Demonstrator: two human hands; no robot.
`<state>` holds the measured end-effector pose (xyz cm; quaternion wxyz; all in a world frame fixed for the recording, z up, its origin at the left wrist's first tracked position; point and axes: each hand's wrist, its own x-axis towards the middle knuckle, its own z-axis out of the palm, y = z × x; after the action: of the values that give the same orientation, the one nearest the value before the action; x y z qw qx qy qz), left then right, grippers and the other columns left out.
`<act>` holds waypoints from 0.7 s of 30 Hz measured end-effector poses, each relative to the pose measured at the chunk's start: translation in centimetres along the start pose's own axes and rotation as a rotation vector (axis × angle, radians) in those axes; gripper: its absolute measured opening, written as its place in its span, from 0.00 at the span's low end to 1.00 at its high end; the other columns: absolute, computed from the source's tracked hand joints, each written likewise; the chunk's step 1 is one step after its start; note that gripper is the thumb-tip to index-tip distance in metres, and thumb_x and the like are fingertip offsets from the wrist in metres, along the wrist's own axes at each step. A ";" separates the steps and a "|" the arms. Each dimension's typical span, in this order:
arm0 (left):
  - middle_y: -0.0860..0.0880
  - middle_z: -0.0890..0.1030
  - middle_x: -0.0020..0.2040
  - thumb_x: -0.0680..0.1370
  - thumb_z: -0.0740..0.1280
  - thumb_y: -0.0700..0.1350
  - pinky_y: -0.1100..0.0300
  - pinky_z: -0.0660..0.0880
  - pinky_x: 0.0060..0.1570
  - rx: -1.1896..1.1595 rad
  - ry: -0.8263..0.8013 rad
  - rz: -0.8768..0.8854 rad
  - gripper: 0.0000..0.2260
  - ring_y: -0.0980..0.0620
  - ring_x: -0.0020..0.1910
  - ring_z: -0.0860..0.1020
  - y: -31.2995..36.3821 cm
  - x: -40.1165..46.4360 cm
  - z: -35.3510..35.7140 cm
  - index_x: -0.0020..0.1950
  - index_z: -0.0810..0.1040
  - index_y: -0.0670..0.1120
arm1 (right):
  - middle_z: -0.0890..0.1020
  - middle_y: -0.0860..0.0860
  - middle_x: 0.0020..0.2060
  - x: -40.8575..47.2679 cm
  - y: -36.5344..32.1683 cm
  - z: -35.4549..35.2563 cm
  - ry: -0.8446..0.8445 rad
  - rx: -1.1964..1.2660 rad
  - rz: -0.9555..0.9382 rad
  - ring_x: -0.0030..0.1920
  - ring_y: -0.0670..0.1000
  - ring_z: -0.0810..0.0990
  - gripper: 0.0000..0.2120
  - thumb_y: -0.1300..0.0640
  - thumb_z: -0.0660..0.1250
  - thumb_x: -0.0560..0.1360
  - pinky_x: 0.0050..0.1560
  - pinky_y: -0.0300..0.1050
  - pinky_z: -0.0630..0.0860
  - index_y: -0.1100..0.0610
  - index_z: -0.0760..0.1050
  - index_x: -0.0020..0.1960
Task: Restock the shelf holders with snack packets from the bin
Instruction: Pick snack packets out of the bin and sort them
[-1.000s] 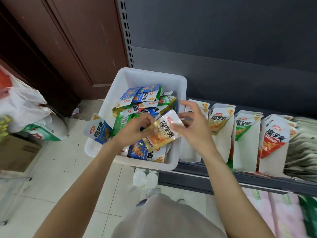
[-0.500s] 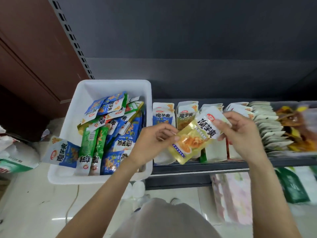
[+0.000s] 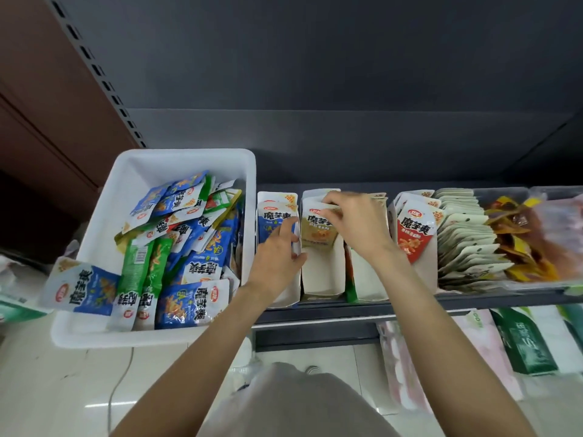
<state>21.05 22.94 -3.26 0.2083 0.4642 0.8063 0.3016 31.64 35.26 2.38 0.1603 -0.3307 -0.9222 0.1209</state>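
A white bin [image 3: 104, 337] at the left holds several blue, green and yellow snack packets [image 3: 192, 305]. White card holders stand in a row on the dark shelf [image 3: 331, 312]. The yellow packet [image 3: 318, 233] now sits in the second holder [image 3: 321, 279]. My right hand [image 3: 356, 223] pinches that packet's top edge from above. My left hand [image 3: 277, 257] grips the left wall of the same holder, beside the blue-packet holder [image 3: 276, 216]. A red-packet holder [image 3: 415, 231] stands further right.
One blue packet [image 3: 80, 287] hangs over the bin's left rim. Stacked pale packets [image 3: 467, 244] and orange-brown snacks [image 3: 517, 238] fill the shelf's right part. Pink and green packs [image 3: 523, 342] lie on the lower shelf. A brown door is at the left.
Both hands carried the yellow packet from in front of the holders into the second holder. My left hand let go of it and took the holder's wall.
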 end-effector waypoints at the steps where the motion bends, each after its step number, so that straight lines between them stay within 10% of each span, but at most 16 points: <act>1: 0.50 0.78 0.56 0.75 0.70 0.45 0.52 0.76 0.53 0.001 0.001 0.000 0.28 0.53 0.43 0.81 0.0 0.0 0.0 0.70 0.62 0.51 | 0.82 0.52 0.48 0.2 0.2 0.3 0.031 0.036 0.018 0.47 0.53 0.81 0.06 0.59 0.67 0.76 0.43 0.40 0.73 0.56 0.79 0.53; 9: 0.54 0.80 0.48 0.76 0.67 0.50 0.64 0.74 0.41 -0.001 0.151 0.045 0.19 0.59 0.40 0.78 -0.1 -1.4 -2.0 0.66 0.69 0.50 | 0.80 0.52 0.50 -2.8 -1.5 -1.0 0.317 0.297 0.088 0.45 0.44 0.77 0.09 0.63 0.64 0.77 0.44 0.22 0.68 0.58 0.78 0.55; 15: 0.55 0.78 0.38 0.76 0.62 0.50 0.64 0.68 0.38 0.079 0.552 0.192 0.11 0.55 0.40 0.73 -5.0 -6.3 -7.4 0.52 0.79 0.46 | 0.81 0.48 0.49 -5.4 -7.8 1.7 -0.051 0.471 -0.129 0.47 0.46 0.80 0.08 0.60 0.63 0.77 0.47 0.45 0.78 0.55 0.78 0.55; 21: 0.48 0.80 0.48 0.68 0.75 0.43 0.51 0.74 0.50 0.353 0.309 0.040 0.17 0.46 0.50 0.73 -13.8 -10.0 -11.2 0.56 0.79 0.46 | 0.81 0.50 0.55 -4.9 -13.6 6.0 -0.361 0.108 -0.376 0.58 0.53 0.72 0.16 0.47 0.62 0.78 0.57 0.49 0.66 0.53 0.75 0.62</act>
<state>10.40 5.59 -3.85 -0.0080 0.4577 0.8595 0.2275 25.20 21.11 0.30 0.0304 -0.1177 -0.9732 0.1951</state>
